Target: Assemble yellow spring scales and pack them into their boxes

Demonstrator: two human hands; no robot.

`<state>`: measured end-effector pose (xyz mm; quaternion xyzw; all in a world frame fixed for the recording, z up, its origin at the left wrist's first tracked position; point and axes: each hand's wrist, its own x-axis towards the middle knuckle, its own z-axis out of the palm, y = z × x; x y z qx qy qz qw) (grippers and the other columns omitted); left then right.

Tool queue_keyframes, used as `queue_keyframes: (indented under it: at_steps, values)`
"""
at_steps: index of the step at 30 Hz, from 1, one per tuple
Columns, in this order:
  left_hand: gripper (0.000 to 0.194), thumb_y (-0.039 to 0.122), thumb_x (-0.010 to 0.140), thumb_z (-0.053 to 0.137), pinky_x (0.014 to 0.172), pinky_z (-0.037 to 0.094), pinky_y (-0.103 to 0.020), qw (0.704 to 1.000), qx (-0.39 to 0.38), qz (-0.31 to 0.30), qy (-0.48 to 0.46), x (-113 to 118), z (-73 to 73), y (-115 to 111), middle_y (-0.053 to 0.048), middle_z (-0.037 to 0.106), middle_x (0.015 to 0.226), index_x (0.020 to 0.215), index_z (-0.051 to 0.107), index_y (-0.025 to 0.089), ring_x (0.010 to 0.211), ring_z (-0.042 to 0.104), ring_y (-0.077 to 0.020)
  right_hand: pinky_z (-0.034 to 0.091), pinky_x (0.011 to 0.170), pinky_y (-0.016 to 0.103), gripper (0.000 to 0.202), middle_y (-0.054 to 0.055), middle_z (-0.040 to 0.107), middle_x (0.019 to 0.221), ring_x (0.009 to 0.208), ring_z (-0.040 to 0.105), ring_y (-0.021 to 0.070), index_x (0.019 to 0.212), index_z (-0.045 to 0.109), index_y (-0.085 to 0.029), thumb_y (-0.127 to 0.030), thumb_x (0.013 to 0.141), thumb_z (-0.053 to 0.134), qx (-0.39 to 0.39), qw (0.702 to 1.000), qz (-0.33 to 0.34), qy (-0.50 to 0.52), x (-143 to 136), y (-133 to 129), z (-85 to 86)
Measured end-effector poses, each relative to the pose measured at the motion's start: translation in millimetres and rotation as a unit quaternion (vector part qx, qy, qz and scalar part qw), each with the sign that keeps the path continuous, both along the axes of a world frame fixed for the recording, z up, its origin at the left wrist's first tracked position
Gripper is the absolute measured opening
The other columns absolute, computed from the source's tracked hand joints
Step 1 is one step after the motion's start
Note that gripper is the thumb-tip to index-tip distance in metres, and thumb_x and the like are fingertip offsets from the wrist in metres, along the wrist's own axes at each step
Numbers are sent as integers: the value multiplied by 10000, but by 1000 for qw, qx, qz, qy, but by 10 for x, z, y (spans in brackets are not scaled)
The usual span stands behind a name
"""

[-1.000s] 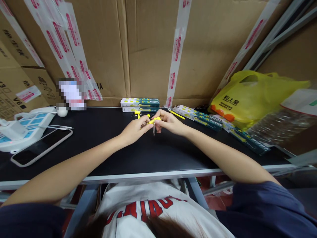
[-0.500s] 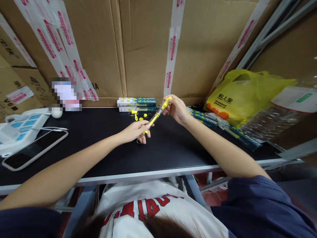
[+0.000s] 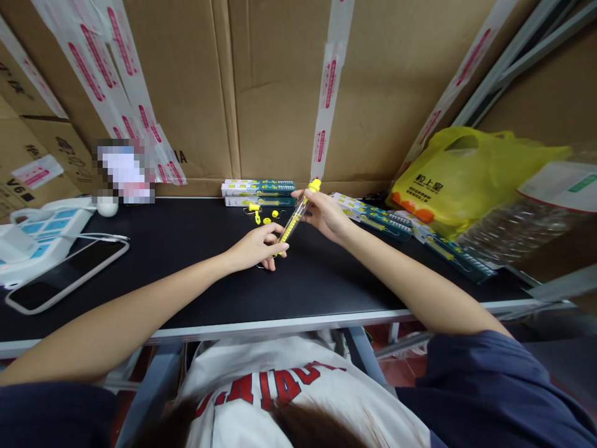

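A clear tube with yellow ends and a marked yellow strip inside, which looks like a tubular spring scale (image 3: 291, 226), slants up to the right between my hands. My left hand (image 3: 259, 246) is closed round its lower end, thumb across the tube. With my right hand (image 3: 324, 214) I grip its upper part, just under the yellow cap (image 3: 314, 185). A thin wire ring or hook (image 3: 260, 266) shows below my left fingers. Beyond my left hand lie small yellow parts (image 3: 267, 221) and a yellow piece with a wire hook (image 3: 254, 207).
Slim printed boxes (image 3: 259, 193) are stacked at the back, with more boxes (image 3: 373, 218) to the right. A yellow plastic bag (image 3: 448, 180) and a clear bottle (image 3: 513, 224) stand far right. At left are a phone (image 3: 69, 274) and a white power strip (image 3: 41, 230).
My right hand has moved slightly left and down along the tube. The yellow top now sits at the tube's end, where before the yellow piece was drawn partly out.
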<state>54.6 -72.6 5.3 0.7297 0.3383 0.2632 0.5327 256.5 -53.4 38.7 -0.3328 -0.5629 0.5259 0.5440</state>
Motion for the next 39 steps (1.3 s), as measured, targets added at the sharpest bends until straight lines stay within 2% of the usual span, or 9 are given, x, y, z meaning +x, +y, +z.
queue_keyframes:
  at_steps: [5,8,14,19,24,29,35,39]
  values:
    - [384,322,844,638,460,521,-226,999,-6,33,-4,21,18,-1,-33,690,936,1155,444,208,465,637,-98,503,684,270,335,15,612,789,770,554,132,892,689,-198,-519,826,620,-5,999,-29,-15,44,84,-57]
    - [358,239,852,600,529,521,-222,998,-11,49,-23,37,45,-12,-51,675,1010,1174,450,195,517,657,-88,506,597,258,407,26,628,798,721,570,132,893,675,-200,-592,815,602,-16,999,-41,10,105,144,-53]
    - [430,179,771,674,820,533,-341,997,11,5,-75,17,-14,35,-42,708,878,1159,493,144,721,695,-128,493,494,248,508,25,634,756,646,588,132,898,638,-207,-694,812,526,-3,998,-62,31,164,184,-22]
    - [309,252,750,709,910,489,-349,998,51,26,-40,9,-39,57,-54,725,852,1001,574,131,868,695,-169,507,488,242,521,23,633,750,667,612,137,889,619,-206,-710,809,513,6,998,-55,29,121,143,-19]
    - [287,377,820,624,891,479,-335,996,93,17,11,10,-6,38,-49,718,802,951,637,122,855,672,-174,516,490,239,516,26,649,775,664,615,131,895,611,-206,-707,796,538,13,998,-47,41,92,113,-13]
    - [367,468,861,537,900,445,-312,992,123,4,22,8,2,40,-89,720,926,818,654,123,957,638,-192,516,494,236,521,27,664,774,673,632,136,907,589,-209,-714,800,522,19,998,-43,29,89,99,-4]
    - [351,455,884,493,674,410,-249,979,184,36,76,-6,51,-14,-7,632,688,905,651,143,694,582,-144,529,500,230,519,17,660,781,673,629,130,895,565,-220,-726,783,532,30,998,-42,23,63,72,-6]
    - [323,420,904,473,609,358,-237,958,250,65,125,-9,75,-69,9,605,654,803,632,158,610,536,-127,528,499,227,508,12,638,770,677,620,128,866,553,-225,-724,774,545,40,997,-57,21,21,39,-14]
